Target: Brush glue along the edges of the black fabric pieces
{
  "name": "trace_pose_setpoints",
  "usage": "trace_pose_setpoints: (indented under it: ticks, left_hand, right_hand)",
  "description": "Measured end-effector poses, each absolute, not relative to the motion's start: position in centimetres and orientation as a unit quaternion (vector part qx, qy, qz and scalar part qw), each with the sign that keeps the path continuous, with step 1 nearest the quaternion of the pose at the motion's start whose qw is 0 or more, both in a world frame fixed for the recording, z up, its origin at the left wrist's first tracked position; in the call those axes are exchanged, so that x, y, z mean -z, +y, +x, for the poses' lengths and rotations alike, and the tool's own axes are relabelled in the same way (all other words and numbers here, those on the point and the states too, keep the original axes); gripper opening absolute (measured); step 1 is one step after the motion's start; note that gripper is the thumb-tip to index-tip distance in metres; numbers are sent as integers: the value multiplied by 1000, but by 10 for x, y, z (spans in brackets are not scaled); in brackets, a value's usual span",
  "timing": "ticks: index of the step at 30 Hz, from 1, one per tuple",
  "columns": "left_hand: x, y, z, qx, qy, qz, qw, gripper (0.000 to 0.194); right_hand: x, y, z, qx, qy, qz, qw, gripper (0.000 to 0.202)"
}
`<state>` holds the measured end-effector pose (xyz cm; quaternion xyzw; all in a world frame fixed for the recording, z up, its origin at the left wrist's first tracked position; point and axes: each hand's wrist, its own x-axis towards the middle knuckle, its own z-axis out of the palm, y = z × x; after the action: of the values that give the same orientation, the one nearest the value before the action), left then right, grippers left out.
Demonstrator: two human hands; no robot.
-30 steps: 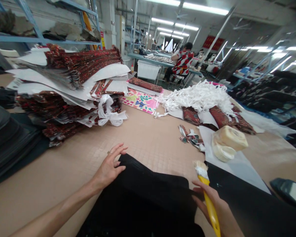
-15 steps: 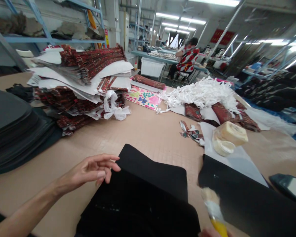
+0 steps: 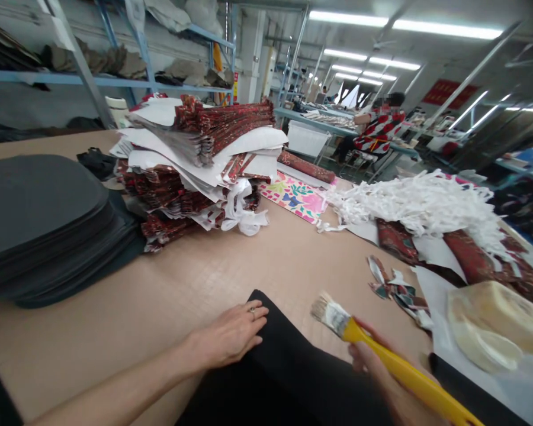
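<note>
My left hand (image 3: pixel 231 337) lies palm down on the upper left corner of a black sheet (image 3: pixel 311 378), fingers stretched out and a ring on one of them. Closed round a paintbrush (image 3: pixel 382 352) is my right hand (image 3: pixel 377 373). The brush has a long yellow handle, and its pale bristles look coated with something white. Its bristle end points left, above the sheet's upper edge. A second black piece (image 3: pixel 466 384) lies at the lower right, partly behind the right hand.
Dark rounded panels (image 3: pixel 39 213) are stacked at left. Behind stands a pile of red patterned pieces and white sheets (image 3: pixel 204 165). White strips (image 3: pixel 421 201), fabric scraps (image 3: pixel 395 287) and a cream container (image 3: pixel 497 319) occupy the right side. Another person (image 3: pixel 379 127) sits at a far table.
My left hand has come down flat onto the sheet's corner. The brush has moved up and left, away from the right-hand black piece. The view has turned right and down a little.
</note>
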<state>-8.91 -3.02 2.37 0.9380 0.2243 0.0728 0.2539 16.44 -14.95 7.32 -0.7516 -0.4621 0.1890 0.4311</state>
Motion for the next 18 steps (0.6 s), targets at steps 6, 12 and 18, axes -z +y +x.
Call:
trace_pose_setpoints:
  ticks: [6,12,18]
  left_hand:
    - [-15,-28,-102,-110,273,923,247,35]
    - [-13,-28,-100,-114,298,910,263,37]
    - [-15,-25,-97,-112,292,911,267,36]
  right_hand:
    - [-52,-82,132,-162,-583,-678,419,31]
    - [-29,-57,115,-232,-648,-610,393,21]
    - [-15,-50,118,-237,-691,-582,357,21]
